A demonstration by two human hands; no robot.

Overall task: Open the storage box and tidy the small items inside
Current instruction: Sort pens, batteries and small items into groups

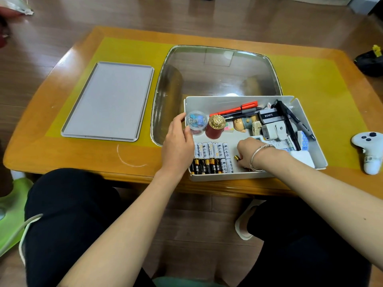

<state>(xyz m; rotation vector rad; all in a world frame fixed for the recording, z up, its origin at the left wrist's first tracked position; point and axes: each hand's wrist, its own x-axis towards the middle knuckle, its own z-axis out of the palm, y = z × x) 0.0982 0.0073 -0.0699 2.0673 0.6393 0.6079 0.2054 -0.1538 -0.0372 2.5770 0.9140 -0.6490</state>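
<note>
Both of your hands work inside the open white storage box [310,112], which sits at the near edge of the wooden table [62,141]. Your right hand [247,152], wearing a silver bangle [257,158], curls its fingers around a small gold-tipped battery [237,158] on the box floor. Your left hand [178,141] rests against the box's left wall, thumb touching a clear round container [196,122] of blue clips. Just beside that container stands a red jar [215,127] with a gold lid. Two rows of batteries [211,158] lie side by side between your hands. Pens [234,110], a small figurine [242,124] and a label maker [269,117] crowd the far half. Left of the box, well apart, lies its grey lid [107,100]; a white controller [369,150] rests at the table's right.
</note>
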